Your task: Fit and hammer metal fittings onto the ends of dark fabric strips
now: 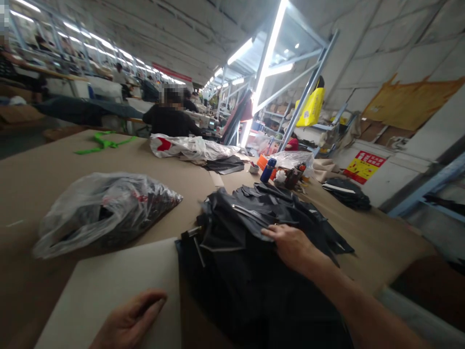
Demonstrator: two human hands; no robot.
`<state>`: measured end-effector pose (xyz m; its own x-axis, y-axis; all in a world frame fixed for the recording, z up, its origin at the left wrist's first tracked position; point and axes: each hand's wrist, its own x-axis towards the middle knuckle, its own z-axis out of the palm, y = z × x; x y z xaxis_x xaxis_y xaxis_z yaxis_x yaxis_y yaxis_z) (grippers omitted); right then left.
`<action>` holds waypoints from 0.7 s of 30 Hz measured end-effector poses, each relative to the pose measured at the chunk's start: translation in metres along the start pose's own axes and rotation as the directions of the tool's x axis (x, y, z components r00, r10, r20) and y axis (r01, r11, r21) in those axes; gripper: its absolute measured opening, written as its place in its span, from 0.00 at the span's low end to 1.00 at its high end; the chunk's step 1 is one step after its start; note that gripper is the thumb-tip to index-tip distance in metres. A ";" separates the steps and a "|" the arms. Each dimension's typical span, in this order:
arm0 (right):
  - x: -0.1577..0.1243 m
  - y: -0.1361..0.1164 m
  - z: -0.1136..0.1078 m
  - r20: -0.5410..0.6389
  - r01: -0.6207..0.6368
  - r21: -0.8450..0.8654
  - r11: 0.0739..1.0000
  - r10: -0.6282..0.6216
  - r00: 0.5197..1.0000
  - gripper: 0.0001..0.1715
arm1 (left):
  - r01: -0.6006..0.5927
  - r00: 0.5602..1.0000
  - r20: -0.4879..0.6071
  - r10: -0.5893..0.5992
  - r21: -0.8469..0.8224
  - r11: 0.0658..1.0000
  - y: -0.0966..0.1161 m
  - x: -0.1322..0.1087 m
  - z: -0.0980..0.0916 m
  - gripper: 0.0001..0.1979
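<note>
A pile of black garment pieces (232, 218) lies in front of me, and a silvery zipper strip shows on its top piece. My right hand (290, 242) reaches over from the right, thumb and fingers closed on the edge of that black garment piece. At the lower left, my left hand (131, 317) is above a white board (145, 266). Its thumb and forefinger curl towards each other at the tips, with nothing visible between them. A dark clip-like bar (192, 235) sits at the left edge of the black pile.
Left on the brown table (141, 165) lies a clear plastic bag (105, 208) with dark contents. Green strips (103, 142) and a white bag (189, 145) are farther back. A blue bottle (268, 170) stands behind the pile; folded dark cloth (347, 193) lies right. Co-workers sit beyond.
</note>
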<state>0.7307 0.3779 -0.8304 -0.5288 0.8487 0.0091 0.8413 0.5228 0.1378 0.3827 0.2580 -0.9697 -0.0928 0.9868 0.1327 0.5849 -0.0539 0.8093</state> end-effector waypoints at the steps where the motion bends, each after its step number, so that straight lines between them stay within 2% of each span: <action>1: -0.014 -0.021 0.007 0.029 0.015 -0.033 0.999 -0.014 0.999 0.28 | -0.013 1.000 0.016 0.013 -0.022 1.000 0.011 -0.002 -0.004 0.14; 4: -0.042 -0.065 0.016 0.128 -0.059 -0.053 0.997 0.065 0.990 0.40 | -0.052 0.998 0.032 0.054 -0.069 0.996 0.030 -0.007 -0.014 0.14; 5: -0.045 -0.070 0.012 0.145 -0.062 -0.026 0.998 0.065 0.987 0.43 | -0.067 0.997 0.032 0.069 -0.075 0.995 0.032 -0.008 -0.018 0.14; 6: -0.043 -0.072 0.005 0.149 -0.048 0.009 0.999 0.046 0.988 0.41 | -0.080 0.996 0.029 0.083 -0.076 0.994 0.032 -0.010 -0.021 0.14; 8: -0.030 -0.067 -0.014 0.115 -0.011 0.045 0.999 0.006 0.993 0.26 | -0.097 0.995 0.019 0.098 -0.081 0.992 0.030 -0.012 -0.027 0.13; 9: -0.018 -0.062 -0.024 0.094 -0.001 0.035 0.999 -0.002 0.996 0.22 | -0.101 0.995 0.011 0.102 -0.087 0.991 0.029 -0.013 -0.030 0.13; 11: 0.012 -0.053 -0.040 0.088 -0.033 -0.017 0.999 0.034 0.996 0.22 | -0.102 0.995 -0.004 0.102 -0.101 0.990 0.027 -0.014 -0.033 0.13; 13: 0.043 -0.047 -0.045 0.124 -0.083 -0.062 0.995 0.090 0.988 0.19 | -0.104 0.995 -0.013 0.103 -0.113 0.988 0.027 -0.015 -0.035 0.13; 15: 0.069 -0.047 -0.038 0.172 -0.128 -0.080 0.989 0.140 0.975 0.16 | -0.107 0.994 -0.011 0.106 -0.119 0.987 0.027 -0.017 -0.035 0.14; 17: 0.085 -0.052 -0.024 0.198 -0.155 -0.093 0.983 0.171 0.965 0.18 | -0.108 0.994 0.006 0.109 -0.114 0.988 0.025 -0.019 -0.036 0.14; 19: 0.094 -0.059 -0.009 0.218 -0.177 -0.101 0.979 0.196 0.956 0.18 | -0.103 0.994 0.024 0.105 -0.093 0.990 0.021 -0.021 -0.037 0.14; 21: 0.097 -0.067 0.004 0.233 -0.193 -0.096 0.977 0.210 0.949 0.14 | -0.095 0.995 0.032 0.097 -0.074 0.993 0.017 -0.023 -0.039 0.14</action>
<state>0.6235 0.4256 -0.8425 -0.2989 0.9345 -0.1933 0.9128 0.3390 0.2276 0.3635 0.2284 -0.9363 -0.0097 0.9813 0.1924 0.5302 -0.1580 0.8330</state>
